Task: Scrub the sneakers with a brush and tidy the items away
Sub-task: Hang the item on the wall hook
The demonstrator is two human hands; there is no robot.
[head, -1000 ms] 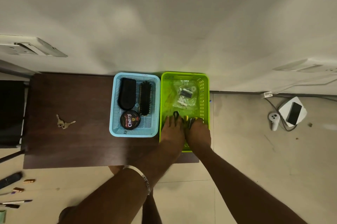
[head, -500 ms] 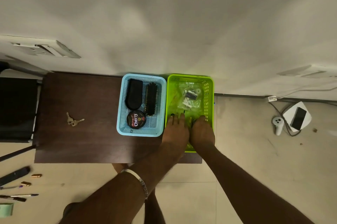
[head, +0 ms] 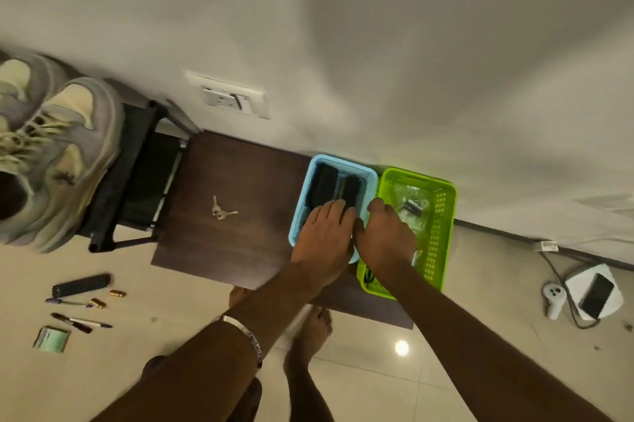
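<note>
No lettering can be read anywhere. The wristband [head: 252,342] carries marks (too blurred to make out).

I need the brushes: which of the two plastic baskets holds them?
The light blue plastic basket, left of the lime green one, which holds clear packets.

Grey-cream sneakers [head: 51,147] (laced, side by side) on black rack [head: 137,174]

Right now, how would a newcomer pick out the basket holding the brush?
Find the dark wooden table against the wall. Two plastic baskets sit side by side at its right end. Take the blue basket, under the left hand, not the lime-green basket.
</note>
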